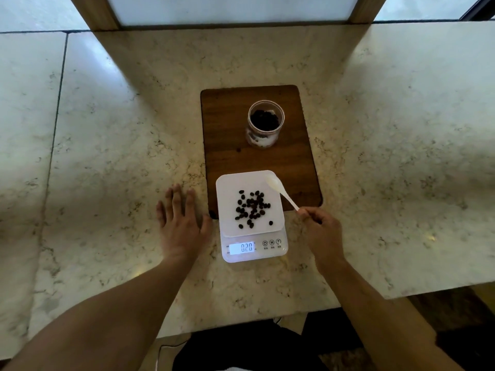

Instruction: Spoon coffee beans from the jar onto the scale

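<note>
A white digital scale (230,183) stands at the near end of a dark wooden board (227,124). Several dark coffee beans (252,207) lie scattered on its platform, and its lit display (242,248) shows digits. An open clear jar (265,127) holding more beans stands upright on the board behind the scale. My right hand (322,231) grips the handle of a white plastic spoon (276,184), whose empty bowl hovers over the platform's far right corner. My left hand (182,223) lies flat on the counter, fingers spread, just left of the scale.
The marble counter (107,156) stretches wide to both sides, with a seam at the left. Its near edge runs below my forearms. A wooden-framed window panel (235,9) stands at the back.
</note>
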